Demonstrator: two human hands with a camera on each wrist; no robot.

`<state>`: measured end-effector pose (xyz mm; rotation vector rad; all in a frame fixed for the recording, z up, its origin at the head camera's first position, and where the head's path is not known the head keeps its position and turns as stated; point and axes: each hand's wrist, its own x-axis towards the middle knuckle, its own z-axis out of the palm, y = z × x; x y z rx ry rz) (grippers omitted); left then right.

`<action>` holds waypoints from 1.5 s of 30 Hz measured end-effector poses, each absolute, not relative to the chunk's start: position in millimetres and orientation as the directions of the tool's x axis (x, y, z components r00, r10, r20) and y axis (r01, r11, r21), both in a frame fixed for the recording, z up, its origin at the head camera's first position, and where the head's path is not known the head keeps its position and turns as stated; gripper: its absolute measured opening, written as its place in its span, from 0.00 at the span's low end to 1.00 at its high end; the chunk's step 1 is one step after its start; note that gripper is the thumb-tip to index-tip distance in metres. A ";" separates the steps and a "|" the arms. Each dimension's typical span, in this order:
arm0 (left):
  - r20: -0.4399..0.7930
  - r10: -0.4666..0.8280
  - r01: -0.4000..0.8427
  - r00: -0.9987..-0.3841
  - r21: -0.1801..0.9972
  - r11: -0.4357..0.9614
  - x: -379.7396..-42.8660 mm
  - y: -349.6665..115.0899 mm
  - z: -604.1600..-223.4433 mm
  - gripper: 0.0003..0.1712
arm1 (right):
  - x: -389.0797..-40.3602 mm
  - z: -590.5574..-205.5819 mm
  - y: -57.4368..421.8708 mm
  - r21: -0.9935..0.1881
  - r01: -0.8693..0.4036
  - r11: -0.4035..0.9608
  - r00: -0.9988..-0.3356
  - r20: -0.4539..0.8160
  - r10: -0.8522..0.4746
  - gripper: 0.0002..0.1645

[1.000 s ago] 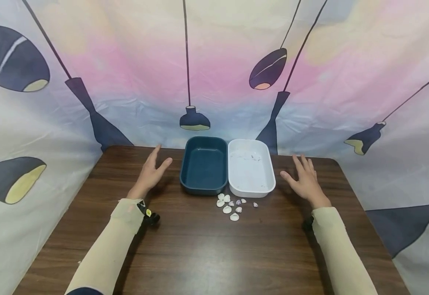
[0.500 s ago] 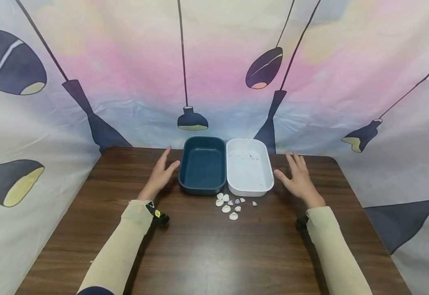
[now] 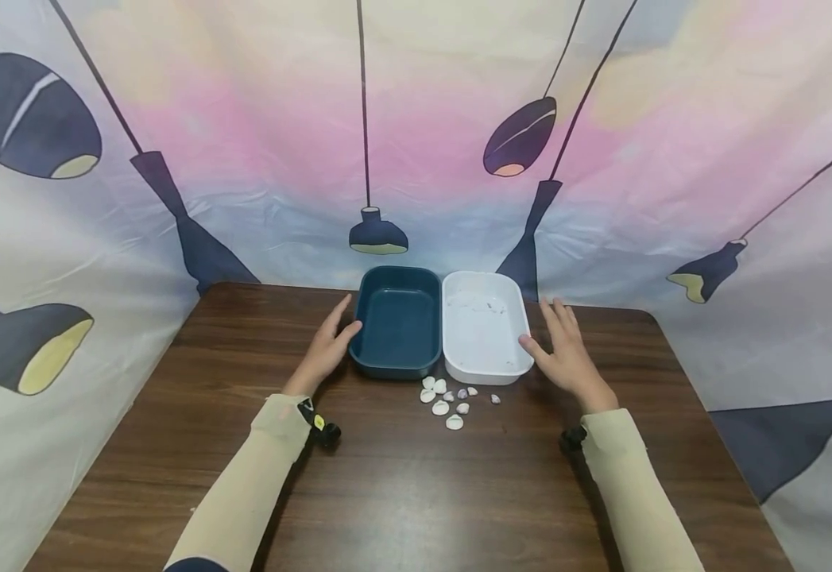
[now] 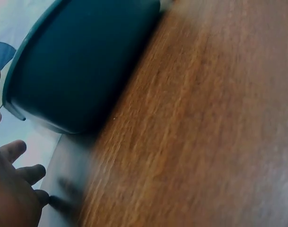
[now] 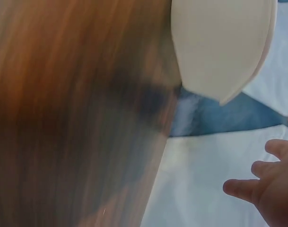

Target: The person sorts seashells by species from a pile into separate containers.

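Note:
My left hand point(image 3: 324, 349) is beside the left wall of a dark teal rectangular tray point(image 3: 397, 364), fingers spread and thumb tip at its rim. In the left wrist view, the fingers point(image 4: 31, 174) appear apart from the tray's side; contact by the thumb cannot be told. To the right, my right hand point(image 3: 566, 359) has its fingers extended and its thumb at the right rim of a white tray point(image 3: 487, 338). The right wrist view has a gap between the visible fingers point(image 5: 240, 189) and that tray's wall. Neither hand grips anything.
Both trays stand side by side near the back edge of the wooden table point(image 3: 401, 492). Several small white seashells point(image 3: 440, 407) and purplish ones point(image 3: 496, 399) lie just in front of them. Behind hangs a cloth backdrop point(image 3: 280, 143) printed with lamps.
Both hands have moved inward, the left one rightward to the teal tray and the right one leftward to the white tray. Trays and shells keep their places on the table.

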<state>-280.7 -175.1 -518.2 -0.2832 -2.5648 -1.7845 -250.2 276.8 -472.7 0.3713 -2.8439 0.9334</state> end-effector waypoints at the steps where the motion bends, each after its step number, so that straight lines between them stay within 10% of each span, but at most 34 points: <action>1: 0.097 0.150 0.143 -0.984 0.931 0.336 -281.5 -174.3 -519.4 0.38 | -250.1 -473.7 273.5 -0.562 -0.276 0.780 -0.960 0.196 -0.199 0.53; 22: 0.098 0.140 0.143 -0.985 0.923 0.358 -282.9 -170.0 -530.8 0.34 | -219.6 -472.1 222.8 -0.589 -0.479 0.650 -0.875 0.379 -0.301 0.50; 45: 0.096 0.129 0.138 -0.987 0.918 0.371 -283.8 -165.3 -538.1 0.33 | -177.5 -495.7 184.6 -0.464 -0.725 0.509 -0.686 0.554 -0.472 0.19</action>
